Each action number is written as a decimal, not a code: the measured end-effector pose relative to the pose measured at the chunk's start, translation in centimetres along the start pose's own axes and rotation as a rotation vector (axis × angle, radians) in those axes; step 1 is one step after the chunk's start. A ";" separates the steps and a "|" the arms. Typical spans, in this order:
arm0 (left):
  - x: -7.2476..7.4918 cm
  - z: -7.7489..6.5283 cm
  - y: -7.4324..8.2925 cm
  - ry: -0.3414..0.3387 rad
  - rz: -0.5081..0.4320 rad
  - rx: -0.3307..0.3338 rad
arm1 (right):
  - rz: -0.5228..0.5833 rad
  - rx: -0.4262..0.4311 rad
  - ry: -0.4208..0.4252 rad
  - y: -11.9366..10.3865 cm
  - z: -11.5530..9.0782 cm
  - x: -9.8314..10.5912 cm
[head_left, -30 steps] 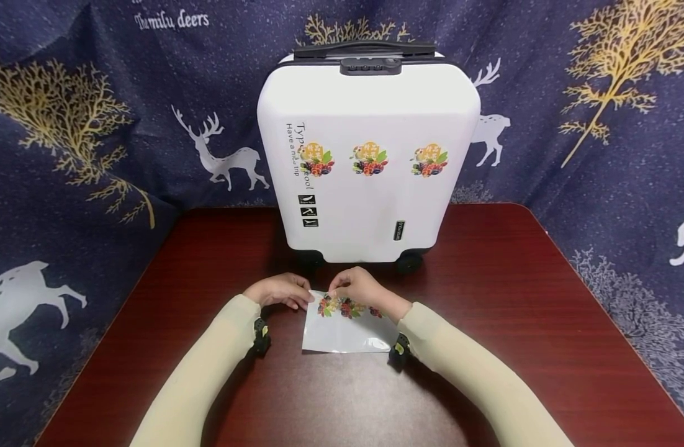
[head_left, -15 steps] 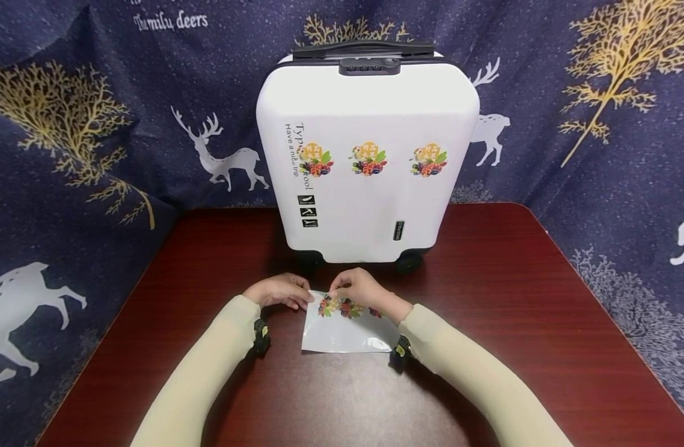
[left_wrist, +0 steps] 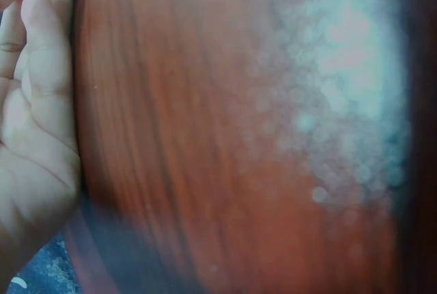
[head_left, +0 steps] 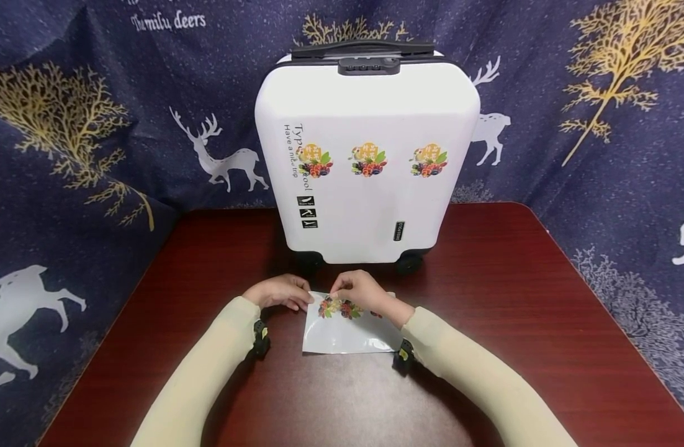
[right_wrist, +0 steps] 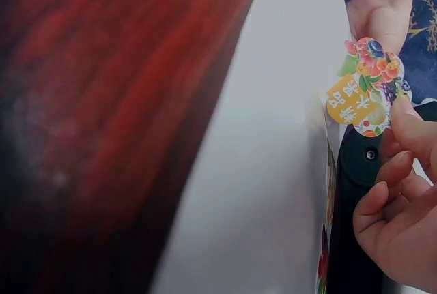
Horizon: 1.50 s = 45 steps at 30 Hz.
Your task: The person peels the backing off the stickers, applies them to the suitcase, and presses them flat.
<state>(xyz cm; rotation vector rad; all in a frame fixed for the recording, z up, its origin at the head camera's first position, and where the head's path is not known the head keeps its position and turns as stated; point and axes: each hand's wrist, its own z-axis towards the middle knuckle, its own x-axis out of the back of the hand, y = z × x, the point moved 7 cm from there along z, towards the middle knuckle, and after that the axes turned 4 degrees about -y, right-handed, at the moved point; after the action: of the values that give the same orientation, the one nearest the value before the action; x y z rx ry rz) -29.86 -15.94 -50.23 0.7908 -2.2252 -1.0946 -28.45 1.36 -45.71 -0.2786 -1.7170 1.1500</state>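
A white sticker sheet point(head_left: 342, 335) with fruit-patterned stickers along its far edge lies on the table in front of the suitcase. My left hand point(head_left: 280, 292) holds its far left corner, thumb at the edge. In the left wrist view that thumb and the fingers lie close together. Between thumb and index finger, my right hand point(head_left: 365, 290) pinches a fruit sticker point(right_wrist: 369, 89). The right wrist view shows this sticker lifted at the sheet's edge, its berries and yellow label facing the camera. My right wrist covers part of the remaining row in the head view.
A white suitcase point(head_left: 364, 211) with black handle and wheels stands upright behind my hands. Three fruit stickers point(head_left: 369, 160) form a row across its front. The dark red wooden table point(head_left: 515, 292) reaches a blue deer-patterned cloth point(head_left: 225, 149) behind and at both sides.
My right hand has shifted very slightly toward me and to the right, with its pinch kept. The left hand and sheet hardly move.
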 end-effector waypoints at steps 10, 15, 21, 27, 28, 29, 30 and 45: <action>-0.1 0.1 0.1 -0.002 -0.004 -0.008 | 0.008 -0.035 0.007 -0.1 -0.2 0.2; 0.0 0.2 0.0 -0.003 -0.002 -0.009 | 0.017 -0.057 0.011 -0.1 -0.3 0.2; 0.2 0.2 -0.2 -0.007 0.003 -0.003 | 0.021 -0.054 0.016 -0.1 -0.4 0.2; 0.2 0.0 -0.3 -0.007 -0.004 -0.009 | 0.026 -0.040 0.022 0.1 -0.4 0.2; 0.2 0.0 -0.3 -0.008 -0.004 -0.011 | 0.027 -0.039 0.022 0.1 -0.4 0.2; 0.2 0.0 -0.3 -0.006 -0.005 -0.012 | 0.029 -0.039 0.023 0.2 -0.4 0.2; 0.2 0.0 -0.3 -0.006 -0.007 -0.012 | 0.027 -0.039 0.024 0.2 -0.4 0.2; 0.0 -0.2 0.1 -0.003 0.011 -0.014 | 0.022 -0.042 0.042 0.5 -0.6 0.5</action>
<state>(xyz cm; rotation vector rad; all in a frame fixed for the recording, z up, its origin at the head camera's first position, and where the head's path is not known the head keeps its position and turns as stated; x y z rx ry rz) -29.74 -15.96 -50.09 0.7712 -2.2194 -1.1058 -28.32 2.29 -45.72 -0.3458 -1.7063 1.1180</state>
